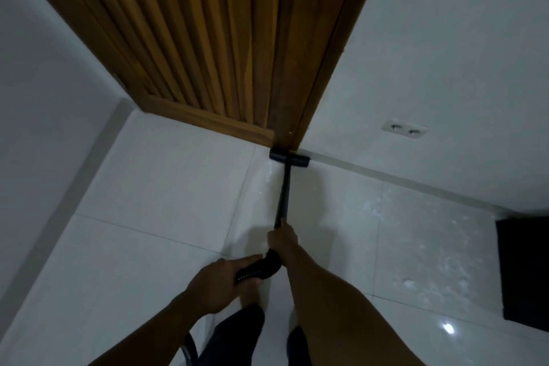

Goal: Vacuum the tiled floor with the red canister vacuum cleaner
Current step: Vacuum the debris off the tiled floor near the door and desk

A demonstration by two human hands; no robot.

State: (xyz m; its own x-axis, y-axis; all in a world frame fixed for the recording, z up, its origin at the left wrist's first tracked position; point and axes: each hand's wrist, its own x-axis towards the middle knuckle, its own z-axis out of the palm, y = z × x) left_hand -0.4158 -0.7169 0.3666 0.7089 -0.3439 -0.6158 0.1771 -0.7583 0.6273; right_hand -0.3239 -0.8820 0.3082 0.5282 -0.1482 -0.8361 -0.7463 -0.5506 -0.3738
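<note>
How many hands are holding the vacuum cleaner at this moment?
2. The right hand grips the black wand further forward; the left hand holds the ribbed hose nearer the body. Neither hand is hidden.

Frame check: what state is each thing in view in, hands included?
Floor nozzle: flat on tiled floor, against door frame.
Wand: tilted, gripped by right hand.
Hose: held by left hand.
Wooden door: appears shut.
Wall socket: nothing plugged in.
Mat: lying flat.
</note>
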